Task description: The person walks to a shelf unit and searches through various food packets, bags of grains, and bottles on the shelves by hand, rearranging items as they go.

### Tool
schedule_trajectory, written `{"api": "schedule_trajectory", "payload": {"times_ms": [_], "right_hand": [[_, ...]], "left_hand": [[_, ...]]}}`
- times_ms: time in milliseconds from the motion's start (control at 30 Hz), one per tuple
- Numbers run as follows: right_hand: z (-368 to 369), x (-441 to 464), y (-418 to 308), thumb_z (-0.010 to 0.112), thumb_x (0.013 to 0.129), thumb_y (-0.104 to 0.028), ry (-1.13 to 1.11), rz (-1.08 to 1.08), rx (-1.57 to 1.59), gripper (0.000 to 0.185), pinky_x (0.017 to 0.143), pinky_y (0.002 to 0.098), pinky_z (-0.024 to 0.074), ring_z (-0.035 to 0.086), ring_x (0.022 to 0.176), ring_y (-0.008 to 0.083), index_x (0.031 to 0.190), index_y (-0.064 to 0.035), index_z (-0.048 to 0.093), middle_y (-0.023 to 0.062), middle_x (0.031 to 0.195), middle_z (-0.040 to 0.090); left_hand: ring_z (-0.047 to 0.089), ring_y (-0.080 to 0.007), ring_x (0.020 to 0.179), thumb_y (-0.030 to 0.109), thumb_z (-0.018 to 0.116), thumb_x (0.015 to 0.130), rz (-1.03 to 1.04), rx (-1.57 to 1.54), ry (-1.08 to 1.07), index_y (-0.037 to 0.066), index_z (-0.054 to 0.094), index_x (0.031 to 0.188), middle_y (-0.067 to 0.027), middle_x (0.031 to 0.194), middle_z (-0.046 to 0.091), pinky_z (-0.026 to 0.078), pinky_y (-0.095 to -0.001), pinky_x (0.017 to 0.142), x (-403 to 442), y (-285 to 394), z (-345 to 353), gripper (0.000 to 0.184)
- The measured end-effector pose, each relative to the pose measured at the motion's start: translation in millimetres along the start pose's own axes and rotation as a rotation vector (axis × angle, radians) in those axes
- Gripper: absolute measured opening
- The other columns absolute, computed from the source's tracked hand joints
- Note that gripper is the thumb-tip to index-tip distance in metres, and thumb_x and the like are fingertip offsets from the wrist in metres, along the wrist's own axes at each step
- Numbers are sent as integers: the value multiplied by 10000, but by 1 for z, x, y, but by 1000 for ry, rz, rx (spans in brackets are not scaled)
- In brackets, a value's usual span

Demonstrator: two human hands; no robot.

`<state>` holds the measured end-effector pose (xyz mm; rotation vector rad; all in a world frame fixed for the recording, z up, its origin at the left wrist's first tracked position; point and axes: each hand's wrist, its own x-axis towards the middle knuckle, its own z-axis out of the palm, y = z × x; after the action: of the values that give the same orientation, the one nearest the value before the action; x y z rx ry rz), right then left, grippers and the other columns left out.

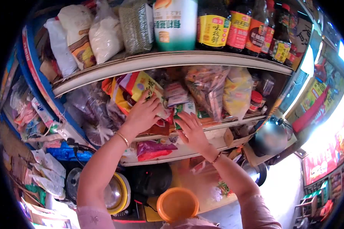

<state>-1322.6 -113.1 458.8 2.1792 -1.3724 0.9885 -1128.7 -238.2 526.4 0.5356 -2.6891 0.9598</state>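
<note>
On the middle shelf, my left hand [146, 110] reaches to the right side of a yellow-and-red plastic food bag [135, 89]. Its fingers are bent over the bag's edge and seem to grip it. Just to the right, my right hand [195, 131] has its fingers apart, and the fingertips touch a white-and-green packet [188, 107]. A small pinkish-grey packet [176, 93] lies between and behind the hands. Below them, a purple-and-red packet [154, 150] rests on the lower ledge.
Above, the top shelf [172, 58] carries bagged powders, a bag of green beans [137, 26] and several sauce bottles [214, 30]. Clear bags [208, 89] and red-lidded jars [256, 100] stand to the right. Below are an orange bowl [177, 204] and a yellow-rimmed pot [120, 194].
</note>
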Motion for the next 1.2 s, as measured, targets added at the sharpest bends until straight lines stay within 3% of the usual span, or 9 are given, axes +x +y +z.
{"api": "schedule_trajectory", "payload": {"times_ms": [167,400,600,700,767,867,1000,1100,1200], "right_hand": [[-23,4,32,601,771,-120,227,193,-182,532,1048,496,228,296,1276,358,1257,-38,401,178,1331,363],[-44,-5,55,585,812,-155,29,338,-73,690,1056,454,252,229,1325,341,1386,-33,223,186,1435,227],[-42,-95,-3,568,809,-94,160,475,149,426,972,435,357,439,1145,375,1206,-2,447,203,1235,454],[-35,-134,-49,569,801,-65,130,643,298,402,928,407,403,447,1133,386,1189,-21,473,206,1228,462],[-30,-166,-66,582,786,-42,129,727,312,381,898,399,429,461,1119,384,1158,-22,499,201,1221,472],[-63,-211,-77,615,762,-35,213,773,320,361,862,392,454,501,1071,357,1112,-18,526,195,1197,490],[-85,-267,-30,614,775,-46,301,1166,658,463,893,382,430,495,1076,379,1201,-5,440,217,1189,485],[-118,-196,35,602,802,-64,363,758,144,547,935,393,382,454,1118,385,1287,10,360,233,1227,445],[-127,-121,112,572,842,-108,485,610,142,569,996,407,318,378,1192,399,1319,31,295,239,1265,413]], "left_hand": [[349,-201,1264,444,481,841,46,128,9,92,516,1207,-38,1251,500,128,-466,1101,-1,-6,13,509],[364,-215,1252,384,529,838,-20,-190,77,90,483,1242,-55,1275,473,149,-457,1101,-17,25,-9,502],[342,-230,1277,272,582,824,-40,-357,167,89,439,1287,-72,1359,392,217,-428,1084,19,68,-48,518],[300,-302,1298,274,622,797,-107,-476,318,67,339,1343,-146,1408,300,215,-430,1084,88,86,-64,649],[236,-385,1308,344,681,751,-437,-724,518,32,203,1387,-237,1426,200,196,-458,1080,138,95,-56,855],[172,-429,1317,449,726,684,-622,-1087,725,-1,126,1391,-288,1422,151,178,-500,1067,209,63,5,1031],[162,-423,1321,494,740,650,-754,-916,622,-18,145,1385,-286,1419,164,181,-487,1067,244,75,5,1075],[282,-359,1274,406,688,759,-617,-1096,694,-48,209,1356,-252,1374,261,220,-386,1060,249,76,9,889],[249,-352,1298,425,644,794,-528,-1079,749,-42,180,1370,-254,1392,233,205,-391,1070,228,70,16,874]]}}
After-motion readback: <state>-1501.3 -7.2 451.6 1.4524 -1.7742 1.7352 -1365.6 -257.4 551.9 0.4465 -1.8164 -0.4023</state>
